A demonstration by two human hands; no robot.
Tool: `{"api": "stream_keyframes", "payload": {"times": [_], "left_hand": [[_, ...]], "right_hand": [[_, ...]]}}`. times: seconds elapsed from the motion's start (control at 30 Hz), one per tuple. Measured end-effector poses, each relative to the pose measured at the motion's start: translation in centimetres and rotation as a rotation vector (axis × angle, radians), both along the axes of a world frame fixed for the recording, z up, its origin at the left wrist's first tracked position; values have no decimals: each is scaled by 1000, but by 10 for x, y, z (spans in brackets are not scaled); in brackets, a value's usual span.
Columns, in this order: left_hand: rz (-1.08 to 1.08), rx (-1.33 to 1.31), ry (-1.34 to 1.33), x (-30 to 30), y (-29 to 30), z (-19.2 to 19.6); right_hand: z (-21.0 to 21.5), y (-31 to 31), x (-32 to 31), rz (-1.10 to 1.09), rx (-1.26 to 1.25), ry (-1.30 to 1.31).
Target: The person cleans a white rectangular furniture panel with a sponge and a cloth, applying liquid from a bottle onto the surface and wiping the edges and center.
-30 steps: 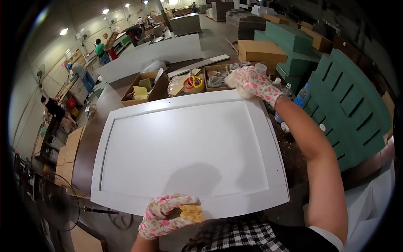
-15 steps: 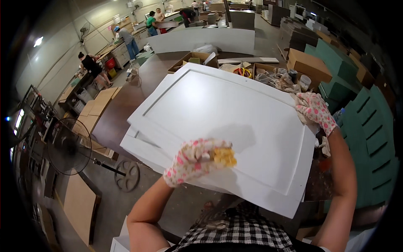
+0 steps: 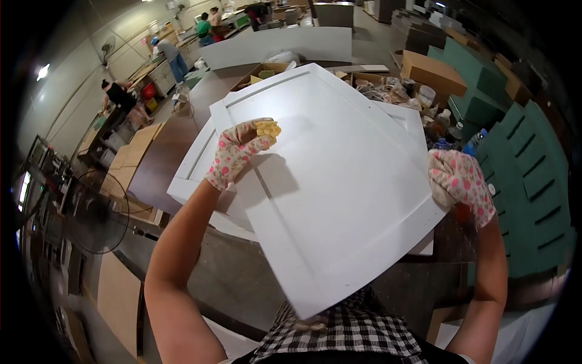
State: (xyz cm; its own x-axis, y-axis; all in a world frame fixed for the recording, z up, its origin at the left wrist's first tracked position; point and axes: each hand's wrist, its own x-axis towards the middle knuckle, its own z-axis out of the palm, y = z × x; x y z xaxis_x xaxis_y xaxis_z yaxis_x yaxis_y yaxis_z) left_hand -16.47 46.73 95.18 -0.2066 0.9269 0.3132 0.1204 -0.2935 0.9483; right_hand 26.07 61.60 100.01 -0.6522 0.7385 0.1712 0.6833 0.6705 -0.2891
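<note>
We wear soft cloth gloves on both hands. The gloves are pale with little pink flowers and small green bits all over. The left hand (image 3: 237, 153) and the right hand (image 3: 459, 184) match. Below the gloves our arms are bare. Our shirt is black and white with a check pattern of small squares.

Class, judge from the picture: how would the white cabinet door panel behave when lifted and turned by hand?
The white door panel probably stays stiff: tilted up, its edges show no sag. It looks broad and awkward, since the right hand holds one edge while the left hand presses a yellow sponge on its face. Its smooth paint may be slippery.
</note>
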Motion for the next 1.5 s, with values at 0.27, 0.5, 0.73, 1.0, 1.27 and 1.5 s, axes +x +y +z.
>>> {"api": "stream_keyframes", "payload": {"times": [0.27,0.5,0.73,1.0,1.27,1.5], "left_hand": [[-55,-79,172,-78,23,17],[-199,13,286,-59,-42,67],[-156,-38,109,-84,-115,36],[-40,-120,-131,-140,-116,1],[-86,-101,-20,-134,-93,10],[-111,-166,-71,-130,-44,4]], "right_hand": [[-4,-143,-24,62,-116,86],[-13,-235,-116,256,-377,181],[-31,-231,-225,725,-290,186],[-4,-99,-279,522,-79,-183],[-17,-96,-245,667,252,-78],[4,-114,-206,576,211,-135]]}}
